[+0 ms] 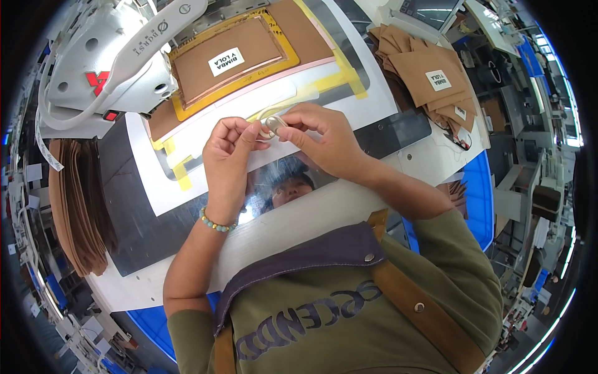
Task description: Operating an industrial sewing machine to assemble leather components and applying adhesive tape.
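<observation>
In front of my chest, both hands come together over the worktable. My right hand (pixel 327 140) pinches a small round silvery bobbin (pixel 273 123) between thumb and fingers. From the other side, my left hand (pixel 230 146) has its thumb and forefinger closed at the edge of the same small piece. A pale, pinkish-white curved part shows beside it, too small to make out fully. Just beyond the hands lies a template with a yellow frame (pixel 293 57). Inside that frame sits a brown fabric piece (pixel 258 45) with a white label (pixel 226 62).
A white sewing machine head (pixel 103 56) stands at the far left. Brown pieces are stacked on the left (pixel 78 206), and labelled brown pieces (pixel 423 71) lie in a pile on the right. Blue bins (pixel 478 199) show below the table edge. A dark glossy plate (pixel 386 134) covers part of the table.
</observation>
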### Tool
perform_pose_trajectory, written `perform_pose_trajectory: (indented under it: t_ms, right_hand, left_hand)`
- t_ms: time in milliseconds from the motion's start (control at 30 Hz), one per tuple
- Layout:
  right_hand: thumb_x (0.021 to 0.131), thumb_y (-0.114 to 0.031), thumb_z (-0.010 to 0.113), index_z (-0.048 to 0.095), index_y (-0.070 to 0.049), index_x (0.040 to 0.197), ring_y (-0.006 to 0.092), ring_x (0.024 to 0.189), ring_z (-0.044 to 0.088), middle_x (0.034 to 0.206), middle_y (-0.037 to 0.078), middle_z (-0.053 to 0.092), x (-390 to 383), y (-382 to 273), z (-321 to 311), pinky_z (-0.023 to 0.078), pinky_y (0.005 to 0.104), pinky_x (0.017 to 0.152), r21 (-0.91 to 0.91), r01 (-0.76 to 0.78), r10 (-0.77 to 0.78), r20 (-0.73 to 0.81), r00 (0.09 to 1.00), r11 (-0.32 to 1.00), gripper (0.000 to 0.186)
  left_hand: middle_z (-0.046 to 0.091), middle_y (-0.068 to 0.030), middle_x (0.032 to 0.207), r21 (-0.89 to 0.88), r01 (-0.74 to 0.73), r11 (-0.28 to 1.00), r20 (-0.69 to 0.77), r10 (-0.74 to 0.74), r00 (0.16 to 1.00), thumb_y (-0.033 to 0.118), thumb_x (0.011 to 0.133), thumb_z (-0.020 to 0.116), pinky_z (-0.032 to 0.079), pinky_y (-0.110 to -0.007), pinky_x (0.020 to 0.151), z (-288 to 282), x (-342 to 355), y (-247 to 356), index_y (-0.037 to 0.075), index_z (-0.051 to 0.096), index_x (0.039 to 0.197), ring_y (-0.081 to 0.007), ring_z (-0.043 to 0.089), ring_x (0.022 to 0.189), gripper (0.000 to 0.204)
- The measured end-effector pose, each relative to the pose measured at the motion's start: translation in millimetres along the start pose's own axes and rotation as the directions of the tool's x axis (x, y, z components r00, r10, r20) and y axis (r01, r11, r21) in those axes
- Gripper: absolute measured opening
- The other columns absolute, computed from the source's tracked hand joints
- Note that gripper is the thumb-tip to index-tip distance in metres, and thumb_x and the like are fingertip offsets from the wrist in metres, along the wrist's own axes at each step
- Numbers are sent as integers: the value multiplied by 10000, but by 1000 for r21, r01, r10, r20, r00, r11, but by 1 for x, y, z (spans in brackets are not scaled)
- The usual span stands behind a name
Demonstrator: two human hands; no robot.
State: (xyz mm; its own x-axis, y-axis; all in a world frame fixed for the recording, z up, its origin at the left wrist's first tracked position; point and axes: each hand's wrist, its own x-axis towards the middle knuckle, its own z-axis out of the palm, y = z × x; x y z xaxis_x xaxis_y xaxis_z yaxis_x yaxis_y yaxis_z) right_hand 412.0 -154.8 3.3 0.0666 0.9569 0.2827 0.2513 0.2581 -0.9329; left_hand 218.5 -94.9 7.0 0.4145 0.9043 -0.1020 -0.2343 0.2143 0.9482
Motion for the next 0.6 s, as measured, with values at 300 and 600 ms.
perform_pose_trajectory:
  t_ms: [300, 600]
  right_hand:
    - [948, -58, 742, 729, 24, 1143, 199, 909, 718, 1062, 142, 745, -2, -8, 2, 569, 307, 804, -100, 111, -119, -75, 990, 989, 211]
    - [915, -110, 762, 599, 5, 1386, 353, 1139, 667, 1272, 179, 650, -9, -24, -1, 565, 402, 937, -268, 298, -285, 88, 955, 916, 513]
  left_hand:
    - [749, -80, 1017, 23, -13, 1000, -143, 16, 990, 134, 1019, 719, 551, -208, 806, 18, -3, 6, -7, 654, 1145, -86, 691, 879, 200]
    - [660, -158, 1348, 17, -94, 995, -133, 96, 986, -14, 985, 686, 541, -287, 950, 36, -20, 8, -52, 676, 1272, -162, 669, 1113, 290]
